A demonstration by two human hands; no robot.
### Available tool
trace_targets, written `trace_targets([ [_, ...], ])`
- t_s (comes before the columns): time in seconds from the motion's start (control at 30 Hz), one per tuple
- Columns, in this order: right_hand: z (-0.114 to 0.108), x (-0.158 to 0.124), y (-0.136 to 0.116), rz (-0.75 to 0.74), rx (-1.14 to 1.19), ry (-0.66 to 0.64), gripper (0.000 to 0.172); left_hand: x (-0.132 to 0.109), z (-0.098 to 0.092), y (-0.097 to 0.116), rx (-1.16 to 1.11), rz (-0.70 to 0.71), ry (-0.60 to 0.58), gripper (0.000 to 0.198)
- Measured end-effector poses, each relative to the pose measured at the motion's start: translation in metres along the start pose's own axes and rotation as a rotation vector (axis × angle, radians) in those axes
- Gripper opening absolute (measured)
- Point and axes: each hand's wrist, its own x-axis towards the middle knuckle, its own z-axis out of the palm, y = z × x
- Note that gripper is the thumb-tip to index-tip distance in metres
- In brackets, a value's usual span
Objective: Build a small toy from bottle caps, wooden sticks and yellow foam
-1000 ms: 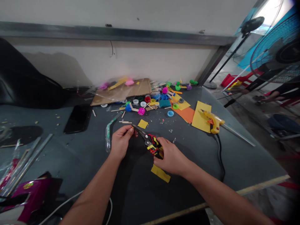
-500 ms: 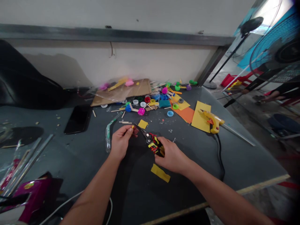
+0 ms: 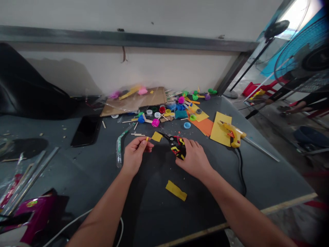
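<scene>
My left hand [image 3: 135, 156] pinches a small yellow strip [image 3: 147, 139] between thumb and forefinger. My right hand [image 3: 194, 159] grips a pair of metal snips [image 3: 177, 147] with black, red and yellow handles, their blades pointing left towards the other hand. The snips' tips stop a short way from the strip, not touching it. A small yellow paper square [image 3: 156, 136] lies just beyond the blades. Below both hands rests a yellow paper strip [image 3: 176, 190] on the dark table [image 3: 151, 212].
Beyond the hands are a cardboard sheet [image 3: 133, 101], bottle caps, craft sticks and coloured pieces. To the right, a yellow glue gun [image 3: 232, 134] lies on yellow card [image 3: 219, 128], its black cord trailing forward. A black phone [image 3: 86, 130] lies at left.
The snips have moved right and away from my left hand, opening a gap between the blades and the small yellow strip. My left hand has stayed nearly still.
</scene>
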Motion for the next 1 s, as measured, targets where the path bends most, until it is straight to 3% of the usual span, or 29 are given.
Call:
trace_targets([
  [0.13,0.005,0.012,0.021,0.035,-0.104,0.024,0.071,0.000,0.000,-0.001,0.007,0.004,-0.032,0.024],
  [0.23,0.000,0.011,0.023,0.023,-0.127,0.063,0.062,-0.001,0.000,-0.002,0.029,0.024,-0.065,0.023],
  [0.37,-0.025,0.006,0.000,-0.103,-0.039,0.144,0.043,-0.004,0.000,0.000,0.081,0.043,-0.115,0.024],
  [0.5,-0.040,0.019,-0.033,-0.271,0.213,0.092,0.024,-0.005,0.000,0.002,0.126,0.077,-0.154,0.025],
  [0.6,-0.024,0.041,-0.048,-0.347,0.423,0.029,0.022,-0.004,-0.002,0.002,0.169,0.100,-0.173,0.024],
  [0.73,0.012,0.061,-0.052,-0.326,0.730,-0.091,0.015,-0.002,-0.005,0.002,0.231,0.126,-0.181,0.027],
  [0.87,0.033,0.060,-0.052,-0.262,0.885,-0.034,0.009,0.000,-0.006,-0.001,0.211,0.071,-0.154,0.027],
  [1.0,0.039,0.055,-0.054,-0.179,0.962,0.018,0.010,0.002,-0.005,-0.006,0.091,0.036,-0.108,0.025],
])
